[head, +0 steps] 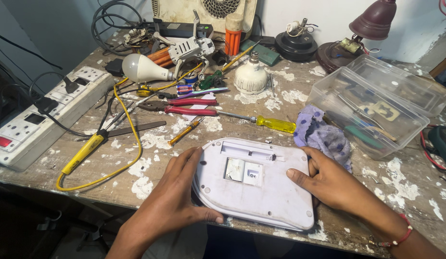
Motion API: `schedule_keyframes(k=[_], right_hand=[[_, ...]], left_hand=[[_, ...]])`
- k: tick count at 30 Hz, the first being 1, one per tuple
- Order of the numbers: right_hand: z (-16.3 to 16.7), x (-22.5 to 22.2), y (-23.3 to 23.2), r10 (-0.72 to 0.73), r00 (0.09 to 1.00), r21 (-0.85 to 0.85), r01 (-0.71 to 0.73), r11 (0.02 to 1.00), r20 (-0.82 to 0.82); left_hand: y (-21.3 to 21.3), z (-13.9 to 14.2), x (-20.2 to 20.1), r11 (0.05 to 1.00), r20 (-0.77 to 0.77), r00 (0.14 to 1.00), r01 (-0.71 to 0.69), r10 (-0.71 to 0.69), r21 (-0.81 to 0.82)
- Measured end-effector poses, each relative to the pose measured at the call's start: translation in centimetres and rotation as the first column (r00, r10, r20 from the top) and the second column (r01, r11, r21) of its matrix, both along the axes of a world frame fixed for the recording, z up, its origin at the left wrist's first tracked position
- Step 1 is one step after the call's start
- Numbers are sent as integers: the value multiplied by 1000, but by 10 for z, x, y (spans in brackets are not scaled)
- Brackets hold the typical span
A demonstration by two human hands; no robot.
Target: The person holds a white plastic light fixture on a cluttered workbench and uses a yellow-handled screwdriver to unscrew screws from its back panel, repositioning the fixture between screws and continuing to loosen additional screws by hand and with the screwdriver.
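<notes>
You held white device casing (256, 184) at near table edge (112, 189): left hand (177, 194) fingers spread along its left edge, right hand (331, 182) gripping its right edge, thumb on top

Bare benchtop beyond the white casing (261, 192); yellow-handled screwdriver (261, 122), purple cloth (324, 136) close behind.

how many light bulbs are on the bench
2: one white bulb lying on its side at back left, one dome-shaped bulb standing at back centre. Clutter may hide others.

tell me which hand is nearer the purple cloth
Right. The right hand sits just below the purple cloth, nearly touching it; the left hand is across the white device, on its far side.
</notes>
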State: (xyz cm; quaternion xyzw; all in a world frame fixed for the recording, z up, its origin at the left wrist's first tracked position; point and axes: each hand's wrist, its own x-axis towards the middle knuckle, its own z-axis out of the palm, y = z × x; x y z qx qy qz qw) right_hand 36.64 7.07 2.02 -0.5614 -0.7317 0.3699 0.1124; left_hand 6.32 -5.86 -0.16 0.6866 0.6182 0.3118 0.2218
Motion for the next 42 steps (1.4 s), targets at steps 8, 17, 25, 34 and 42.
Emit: schedule_keyframes(k=[8, 17, 25, 34, 42], right_hand=[[-1, -4, -4, -59, 998, 7, 60, 998, -31], [-2, -5, -6, -87, 980, -70, 75, 995, -181], [-6, -6, -4, -134, 974, -84, 121, 989, -180], [-10, -4, -11, 14, 966, 358, -109, 927, 259], [9, -39, -22, 455, 818, 648, -564, 512, 352]], left_hand=[[-1, -8, -2, 999, 6, 1000, 3, -3, 33], [14, -18, -22, 976, 628, 746, -161, 219, -149], [17, -18, -23, 939, 624, 704, -210, 338, -271], [20, -19, -25, 936, 705, 621, -163, 344, -314], [19, -21, -29, 943, 731, 601, -131, 322, -307]])
